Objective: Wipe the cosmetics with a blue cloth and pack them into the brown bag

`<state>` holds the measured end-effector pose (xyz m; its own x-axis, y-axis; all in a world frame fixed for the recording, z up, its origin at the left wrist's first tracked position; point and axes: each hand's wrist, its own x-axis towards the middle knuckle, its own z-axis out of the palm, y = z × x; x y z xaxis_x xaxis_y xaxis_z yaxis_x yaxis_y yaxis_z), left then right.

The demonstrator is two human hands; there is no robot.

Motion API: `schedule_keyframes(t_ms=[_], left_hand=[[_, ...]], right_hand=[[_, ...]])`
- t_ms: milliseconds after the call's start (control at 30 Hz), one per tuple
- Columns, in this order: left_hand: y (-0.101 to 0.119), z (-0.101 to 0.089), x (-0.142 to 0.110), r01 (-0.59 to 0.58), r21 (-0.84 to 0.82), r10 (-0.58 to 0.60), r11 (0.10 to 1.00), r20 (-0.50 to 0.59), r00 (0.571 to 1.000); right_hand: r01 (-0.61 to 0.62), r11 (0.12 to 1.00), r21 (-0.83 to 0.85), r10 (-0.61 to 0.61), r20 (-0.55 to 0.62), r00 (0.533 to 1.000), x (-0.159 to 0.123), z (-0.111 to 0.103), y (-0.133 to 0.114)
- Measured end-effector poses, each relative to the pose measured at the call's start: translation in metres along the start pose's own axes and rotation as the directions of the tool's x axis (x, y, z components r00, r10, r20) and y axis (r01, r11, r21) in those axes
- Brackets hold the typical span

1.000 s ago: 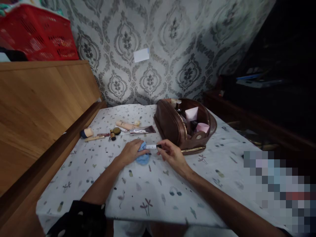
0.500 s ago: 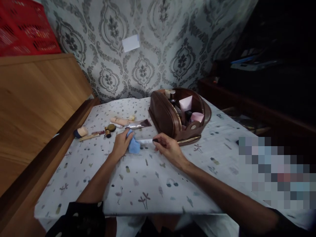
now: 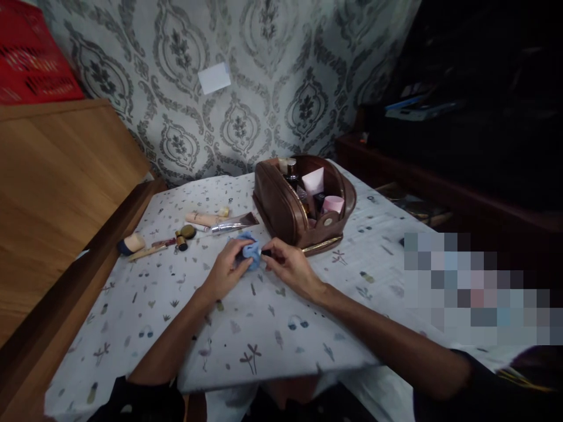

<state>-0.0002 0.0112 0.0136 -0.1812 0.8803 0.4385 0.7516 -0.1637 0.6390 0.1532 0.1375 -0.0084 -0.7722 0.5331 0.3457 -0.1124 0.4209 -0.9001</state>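
My left hand is closed around a small blue cloth, which wraps most of a thin white tube. My right hand pinches that tube by its black cap, just right of the cloth. Both hands meet over the patterned white tablecloth, a little in front of an open brown leather toiletry bag. The tube's white body is hidden inside the cloth.
The bag holds bottles and pink tubes. Left of it lie a silver tube, a peach tube, a small round compact and a brush. A wooden board borders the left side; dark furniture stands right.
My left hand has slid the blue cloth along the white tube toward my right hand, covering its body. The view has shifted right and slightly up.
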Motion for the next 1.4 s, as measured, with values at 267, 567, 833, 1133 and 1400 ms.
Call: schedule_keyframes(t_ms=[267,567,833,1133,1400], left_hand=[[-0.001,0.005,0.002,-0.197,0.531,0.085,0.824,0.228,0.970],[-0.010,-0.003,0.002,-0.251,0.500,0.177,0.829,0.190,0.966],[-0.011,0.000,-0.002,-0.334,0.569,0.314,0.751,0.138,0.939],[-0.013,-0.009,0.000,-0.271,0.593,0.154,0.758,0.241,0.958],[-0.020,-0.020,0.000,-0.120,0.600,-0.042,0.791,0.249,0.968]], right_hand=[[0.240,0.959,-0.151,-0.235,0.050,0.971,-0.004,0.000,-0.005],[0.159,0.983,-0.090,-0.158,0.012,0.987,-0.003,-0.001,-0.003],[0.031,0.999,0.038,-0.032,0.029,0.999,-0.002,0.000,-0.001],[0.050,0.998,0.028,-0.051,0.052,0.997,-0.001,-0.001,-0.001],[0.041,0.999,0.012,-0.041,-0.031,0.999,0.000,-0.008,-0.005]])
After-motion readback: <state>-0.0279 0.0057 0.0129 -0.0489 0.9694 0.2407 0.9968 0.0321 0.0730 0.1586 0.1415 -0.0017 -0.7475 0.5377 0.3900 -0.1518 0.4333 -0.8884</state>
